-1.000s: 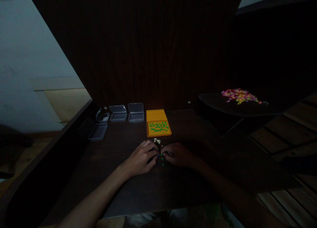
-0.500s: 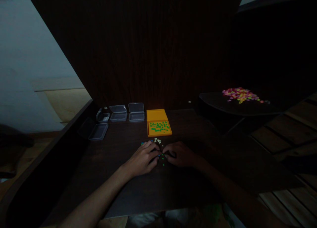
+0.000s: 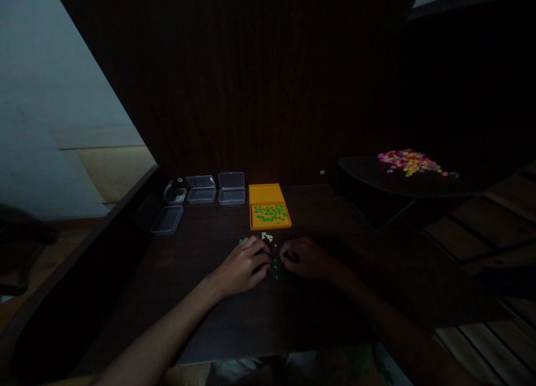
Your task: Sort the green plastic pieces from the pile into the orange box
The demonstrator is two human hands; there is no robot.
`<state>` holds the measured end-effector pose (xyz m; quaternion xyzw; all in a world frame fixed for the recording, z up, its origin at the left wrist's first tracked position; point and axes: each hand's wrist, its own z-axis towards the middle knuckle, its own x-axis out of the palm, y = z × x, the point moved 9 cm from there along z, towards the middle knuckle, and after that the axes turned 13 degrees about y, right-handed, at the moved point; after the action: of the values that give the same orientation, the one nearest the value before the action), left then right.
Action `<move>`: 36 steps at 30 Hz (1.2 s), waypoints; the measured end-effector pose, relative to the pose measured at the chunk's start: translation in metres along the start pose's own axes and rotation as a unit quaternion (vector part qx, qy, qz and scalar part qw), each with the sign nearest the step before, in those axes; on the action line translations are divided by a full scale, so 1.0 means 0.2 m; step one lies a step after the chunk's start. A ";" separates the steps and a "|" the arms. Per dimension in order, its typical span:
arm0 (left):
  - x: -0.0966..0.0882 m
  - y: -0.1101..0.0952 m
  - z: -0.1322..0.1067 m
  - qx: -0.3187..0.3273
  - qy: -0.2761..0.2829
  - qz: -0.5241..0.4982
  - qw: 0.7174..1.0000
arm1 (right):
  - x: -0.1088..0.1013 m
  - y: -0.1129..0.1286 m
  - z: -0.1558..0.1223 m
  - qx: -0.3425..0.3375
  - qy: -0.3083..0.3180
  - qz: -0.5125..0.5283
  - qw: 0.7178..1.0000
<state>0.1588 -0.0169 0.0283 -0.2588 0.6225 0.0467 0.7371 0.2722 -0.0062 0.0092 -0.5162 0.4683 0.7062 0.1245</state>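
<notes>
My left hand (image 3: 245, 266) lies on the dark table with its fingers curled. Small blue pieces (image 3: 271, 255) show at its fingertips, between index finger and thumb. To the right, my right hand (image 3: 305, 257) is bent into a pinch just above the tabletop; whatever its fingertips hold is too small and dark to make out. Several tiny green pieces (image 3: 276, 267) lie in a loose line between the hands. Beyond the fingers sits a little cluster of cream-white pieces (image 3: 267, 237). More blue and green bits (image 3: 242, 241) peek out behind my left knuckles.
An open yellow box (image 3: 266, 194) holding green pieces stands past the hands. Open clear plastic boxes (image 3: 231, 196) line the back left, with another clear box (image 3: 167, 219) nearer. A pile of pink and yellow pieces (image 3: 410, 161) rests on the shelf (image 3: 368, 174) at right.
My right hand has drawn slightly away to the right, widening the gap between the hands. My left hand stays nearly where it was. The view has shifted a little.
</notes>
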 end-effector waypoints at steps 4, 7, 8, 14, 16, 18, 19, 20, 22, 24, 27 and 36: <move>0.00 0.00 0.00 -0.002 0.003 -0.006 1.000 | -0.01 -0.01 0.00 0.018 0.013 -0.001 1.000; 0.00 0.00 0.00 -0.004 0.000 -0.007 1.000 | -0.01 -0.01 0.00 0.034 0.029 -0.001 0.999; 0.00 0.00 0.00 -0.005 -0.001 -0.007 1.000 | 0.00 -0.02 0.00 0.039 0.033 -0.001 0.999; 0.00 0.00 0.01 -0.007 -0.002 -0.008 1.000 | 0.01 -0.02 0.02 0.068 0.042 -0.001 0.997; 0.01 0.01 0.01 -0.009 -0.002 -0.008 1.000 | 0.01 -0.02 0.03 0.079 0.043 0.003 0.996; 0.01 0.01 0.01 -0.011 -0.001 -0.010 1.000 | 0.02 -0.02 0.03 0.088 0.049 0.008 0.995; 0.01 0.01 0.01 -0.011 -0.002 -0.011 1.000 | 0.02 -0.02 0.03 0.092 0.051 0.009 0.994; 0.01 0.00 0.01 -0.011 -0.002 -0.013 1.000 | 0.01 -0.02 0.03 0.095 0.050 0.010 0.994; 0.01 0.00 0.00 -0.007 -0.003 -0.017 1.000 | 0.01 -0.02 0.03 0.096 0.048 0.013 0.994; 0.01 0.00 0.00 -0.003 -0.001 -0.018 1.000 | 0.01 -0.02 0.03 0.099 0.047 0.027 0.994; 0.02 0.00 0.00 -0.001 0.008 -0.016 1.000 | 0.02 -0.05 0.03 0.118 0.045 0.058 0.990; 0.02 0.00 0.00 0.003 0.008 -0.011 1.000 | 0.03 -0.07 0.02 0.113 0.042 0.080 0.990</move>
<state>0.1602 -0.0183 0.0250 -0.2641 0.6255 0.0345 0.7334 0.2755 0.0023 -0.0033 -0.4892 0.5894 0.6341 0.1056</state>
